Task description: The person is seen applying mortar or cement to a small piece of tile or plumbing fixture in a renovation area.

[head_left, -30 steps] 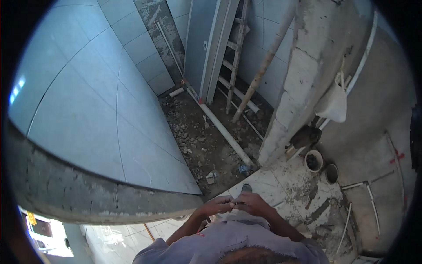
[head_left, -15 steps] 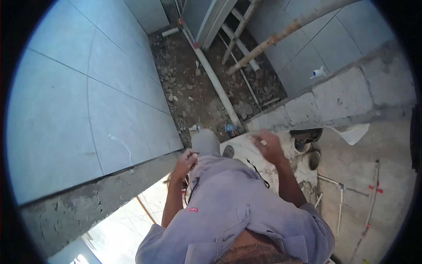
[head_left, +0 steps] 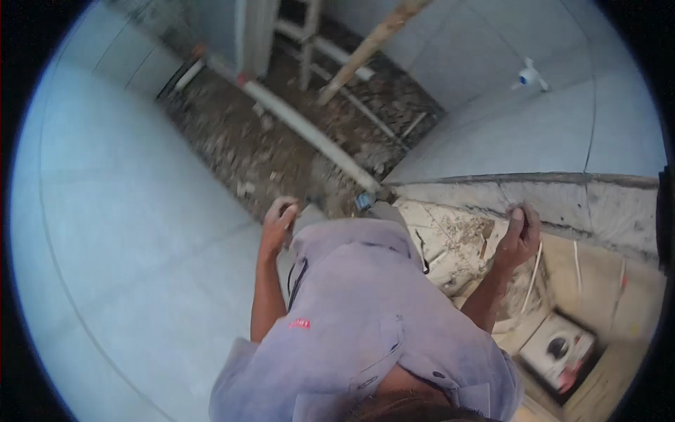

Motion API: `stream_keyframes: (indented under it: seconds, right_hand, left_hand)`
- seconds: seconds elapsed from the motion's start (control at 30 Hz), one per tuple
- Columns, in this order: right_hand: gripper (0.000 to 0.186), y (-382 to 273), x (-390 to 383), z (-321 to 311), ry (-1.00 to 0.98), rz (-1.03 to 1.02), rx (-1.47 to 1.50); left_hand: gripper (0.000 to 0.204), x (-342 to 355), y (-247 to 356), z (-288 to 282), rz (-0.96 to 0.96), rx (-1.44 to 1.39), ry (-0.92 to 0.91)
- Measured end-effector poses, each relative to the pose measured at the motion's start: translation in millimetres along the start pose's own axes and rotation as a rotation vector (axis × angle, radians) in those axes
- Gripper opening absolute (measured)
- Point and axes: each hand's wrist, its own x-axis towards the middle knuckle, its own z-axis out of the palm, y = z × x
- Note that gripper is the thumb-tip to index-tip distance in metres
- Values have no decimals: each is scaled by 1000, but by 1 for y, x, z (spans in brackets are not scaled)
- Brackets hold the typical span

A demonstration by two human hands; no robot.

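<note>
My left hand is raised beside my trouser leg, in front of the large pale wall tiles. Its fingers are curled in, and whatever may be inside them is hidden. Out to the right, my right hand is held close to the rough, cement-covered wall edge, its fingers bent toward the thumb. I cannot make out anything in that hand, and I cannot tell whether it touches the wall.
A white pipe crosses the rubble floor ahead. Farther off, a wooden pole leans by a ladder-like frame. A white fitting with a blue centre sticks out of the right wall. A boxy appliance stands lower right.
My view has turned to the right and my body with it. My right hand has moved outward to the wall edge; my left hand has risen slightly, away from my clothes.
</note>
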Motion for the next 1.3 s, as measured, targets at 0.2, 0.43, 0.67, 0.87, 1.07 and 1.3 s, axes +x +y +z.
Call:
stream_keyframes:
  seconds: [0.2,0.43,0.67,0.87,1.07,1.3]
  right_hand:
    - [17,-33,31,26,258,22,-284]
    - [21,-46,59,34,330,138,-471]
    - [22,-55,72,47,319,193,-529]
    - [31,-52,70,42,254,135,-455]
    - [34,-50,69,29,235,229,-565]
    - [37,-21,62,-11,75,3,-722]
  left_hand:
    - [16,75,-19,-116,-124,68,118]
    - [15,75,-181,-213,-439,-46,279]
    - [18,30,-244,-198,-755,-32,255]
    - [18,104,-200,-199,-565,228,-33]
    - [14,171,-101,-172,-395,-23,56]
    - [15,155,-151,-170,-313,75,43]
